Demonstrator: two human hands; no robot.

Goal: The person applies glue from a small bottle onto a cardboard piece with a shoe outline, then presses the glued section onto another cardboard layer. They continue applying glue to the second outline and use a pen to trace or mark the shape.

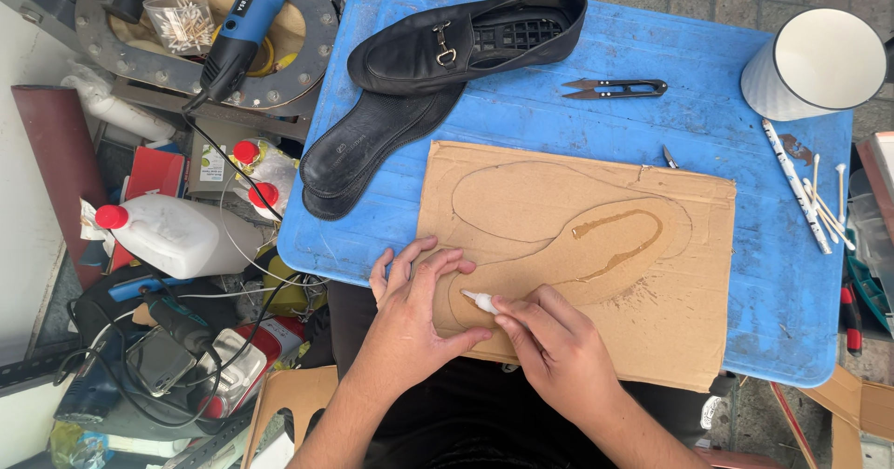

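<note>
Head view looks down on a blue desk [521,106]. A brown cardboard sheet [689,329] lies on it, with two shoe-sole shapes drawn on. The left hand [410,315] lies flat on the cardboard at 7 o'clock, fingers spread open, holding nothing. The right hand [554,343] is just beside it, fingers pinched tight on a small white swab [480,301] whose tip touches the cardboard. A shiny wet line [619,236] curves inside one sole shape. At 11 o'clock sit a black shoe [447,45] and a black insole [363,148]. Small snips [615,88] lie at 12 o'clock, a white cup [815,64] at 2 o'clock.
</note>
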